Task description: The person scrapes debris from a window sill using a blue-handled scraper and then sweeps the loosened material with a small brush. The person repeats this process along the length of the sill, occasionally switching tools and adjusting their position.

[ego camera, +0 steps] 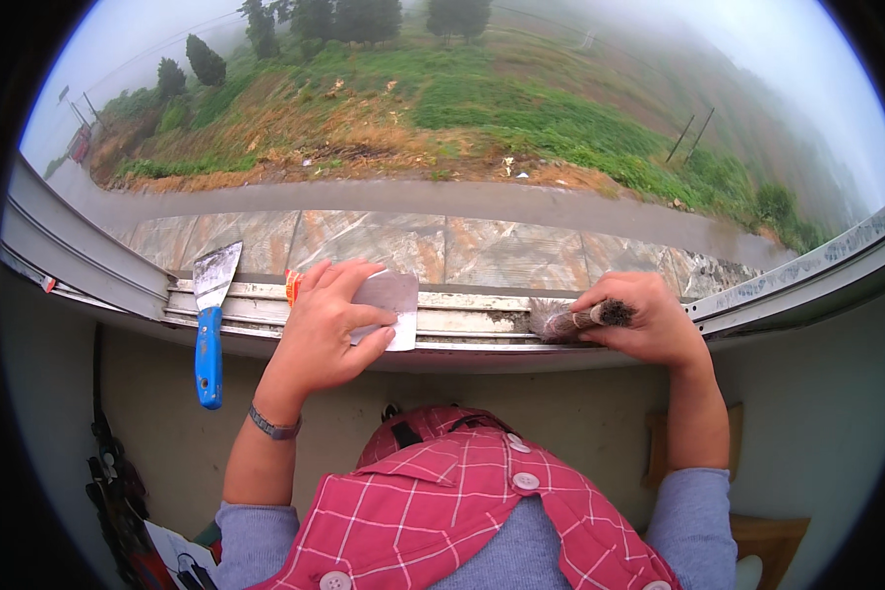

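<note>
My left hand [335, 317] holds a bent piece of white card or paper [398, 304] against the dirty window track [461, 321]; a bit of red and orange wrapper [293, 286] shows at that hand's far side. My right hand [645, 317] grips a bundled bristle brush [586, 317], its pale, frayed end resting on the track and its dark end pointing right. To the left, a scraper with a blue handle [209, 358] lies across the track, its stained metal blade [217, 273] pointing outward and its handle overhanging the inner edge.
Metal window frame sides rise at left [81, 236] and right [804, 258]. Beyond the sill lie a stained tiled ledge [512, 251], a road and a grassy slope. Wooden furniture [771, 542] stands low at right; dark items and papers [173, 549] are at lower left.
</note>
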`<state>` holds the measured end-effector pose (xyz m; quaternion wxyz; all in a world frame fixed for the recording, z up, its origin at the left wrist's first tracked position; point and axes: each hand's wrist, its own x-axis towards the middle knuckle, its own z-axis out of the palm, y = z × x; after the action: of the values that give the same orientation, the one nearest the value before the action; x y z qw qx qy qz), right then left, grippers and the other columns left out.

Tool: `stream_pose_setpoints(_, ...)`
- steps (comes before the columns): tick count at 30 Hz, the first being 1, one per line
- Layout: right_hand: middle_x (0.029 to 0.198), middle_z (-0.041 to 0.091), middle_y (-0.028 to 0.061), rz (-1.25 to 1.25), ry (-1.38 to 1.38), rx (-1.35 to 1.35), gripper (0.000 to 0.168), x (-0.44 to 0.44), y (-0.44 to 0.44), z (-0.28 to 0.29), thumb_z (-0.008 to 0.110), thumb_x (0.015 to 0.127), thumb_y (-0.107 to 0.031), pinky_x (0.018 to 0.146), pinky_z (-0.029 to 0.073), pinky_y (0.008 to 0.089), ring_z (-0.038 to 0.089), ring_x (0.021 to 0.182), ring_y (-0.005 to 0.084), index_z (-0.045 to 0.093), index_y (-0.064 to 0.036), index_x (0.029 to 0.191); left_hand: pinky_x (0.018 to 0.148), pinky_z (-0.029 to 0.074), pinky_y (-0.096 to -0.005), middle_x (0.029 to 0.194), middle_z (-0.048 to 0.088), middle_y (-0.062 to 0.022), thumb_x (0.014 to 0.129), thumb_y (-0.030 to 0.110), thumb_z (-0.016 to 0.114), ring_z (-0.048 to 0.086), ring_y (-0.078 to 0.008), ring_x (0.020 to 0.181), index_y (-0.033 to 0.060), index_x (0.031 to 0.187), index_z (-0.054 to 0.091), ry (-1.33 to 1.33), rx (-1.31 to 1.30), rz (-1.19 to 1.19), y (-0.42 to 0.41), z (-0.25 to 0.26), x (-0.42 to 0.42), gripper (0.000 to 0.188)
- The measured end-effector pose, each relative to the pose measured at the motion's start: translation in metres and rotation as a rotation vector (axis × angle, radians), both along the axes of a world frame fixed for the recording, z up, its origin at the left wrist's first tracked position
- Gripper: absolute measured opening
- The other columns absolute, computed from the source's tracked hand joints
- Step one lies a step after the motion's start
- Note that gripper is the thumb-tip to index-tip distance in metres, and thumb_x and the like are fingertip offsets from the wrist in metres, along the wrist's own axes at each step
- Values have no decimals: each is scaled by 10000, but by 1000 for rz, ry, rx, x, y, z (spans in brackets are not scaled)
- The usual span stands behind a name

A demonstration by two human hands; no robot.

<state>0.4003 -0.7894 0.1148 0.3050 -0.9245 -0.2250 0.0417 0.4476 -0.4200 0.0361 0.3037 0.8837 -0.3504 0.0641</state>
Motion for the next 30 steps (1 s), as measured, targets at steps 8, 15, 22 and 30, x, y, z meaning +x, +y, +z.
stream_pose_setpoints(8,827,660,129,17,-32,103,286,7,28,-7,824,690,-76,656,510,363,651,753,323,676,-49,933,1044,341,-479,1187,646,-159,716,222,746,555,-350,1202,100,760,766,-26,-52,-11,4,-4,0,131)
stream_pose_setpoints(15,823,651,130,45,-56,144,267,14,57,-11,806,722,-77,662,500,360,641,748,314,687,-53,959,1040,345,-475,1166,656,-147,718,222,770,567,-346,1191,94,713,747,-34,-97,-15,5,-7,1,130)
stream_pose_setpoints(22,830,646,128,74,-27,313,254,29,101,-21,797,757,-82,664,497,341,641,730,267,696,-57,989,1043,343,-476,1159,659,-136,717,237,774,564,-351,1191,94,705,742,-53,-105,-33,6,-10,3,147)
stream_pose_setpoints(30,867,691,105,-14,-114,253,266,14,69,5,819,718,-23,709,531,325,684,786,252,710,-39,959,1067,334,-487,1151,663,-139,724,256,773,571,-343,1191,86,689,730,-63,-105,-21,8,-12,2,179)
